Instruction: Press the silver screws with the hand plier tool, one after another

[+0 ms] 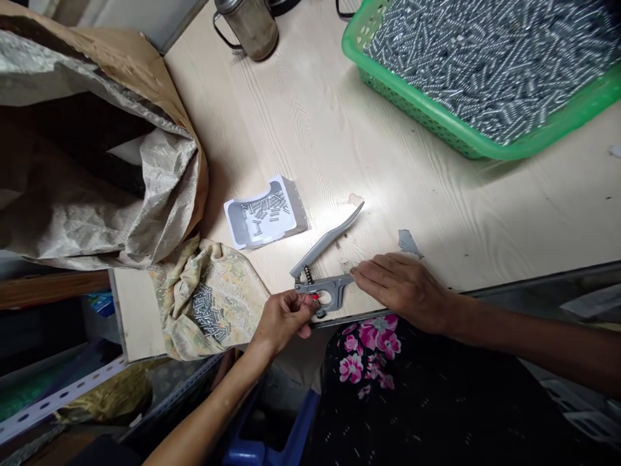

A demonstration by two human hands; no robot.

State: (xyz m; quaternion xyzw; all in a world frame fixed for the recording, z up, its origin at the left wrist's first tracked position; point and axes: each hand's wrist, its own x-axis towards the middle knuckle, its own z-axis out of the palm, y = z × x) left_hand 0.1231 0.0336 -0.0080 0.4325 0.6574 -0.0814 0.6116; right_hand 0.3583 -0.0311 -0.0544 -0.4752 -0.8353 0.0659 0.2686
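A grey plier-like hand tool (pixel 334 291) lies at the table's front edge, its upper handle (pixel 330 239) raised and a dark coil spring (pixel 307 275) near the pivot. My right hand (pixel 402 288) is closed over the end of its lower arm. At the ring-shaped head, my left hand (pixel 288 314) pinches beside a small red piece (pixel 315 297); what exactly lies between the fingertips is hidden. A white tray (pixel 297 217) holding small metal springs stands behind the tool. More springs (pixel 209 314) lie on a patterned cloth (pixel 242 285) left of my left hand.
A green basket (pixel 466 147) heaped with metal springs stands at the back right. At left is a large open paper-and-plastic sack (pixel 194 175). A metal mug (pixel 252 32) sits at the back. A grey scrap (pixel 409 242) lies behind my right hand. Below is a blue stool (pixel 252 452).
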